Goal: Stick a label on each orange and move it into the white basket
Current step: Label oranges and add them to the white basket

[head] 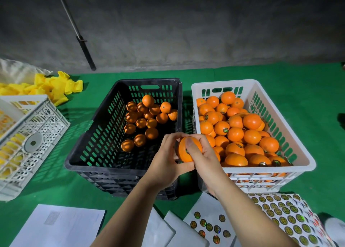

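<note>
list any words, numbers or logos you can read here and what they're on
No text reads clearly in this view.
Round stickers on the label sheets: a dark and gold emblem, too small to read.
Label on the held orange, partly under the right hand thumb: unreadable.
Labels on the oranges in the white basket: too small.
White paper at lower left: a grey printed block and faint lines, blurred.
Left hand also grips the orange.

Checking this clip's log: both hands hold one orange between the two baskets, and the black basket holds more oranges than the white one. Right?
Not quite. In the head view the white basket holds far more oranges than the black basket. Both hands, left and right, do hold one orange between them.
</note>
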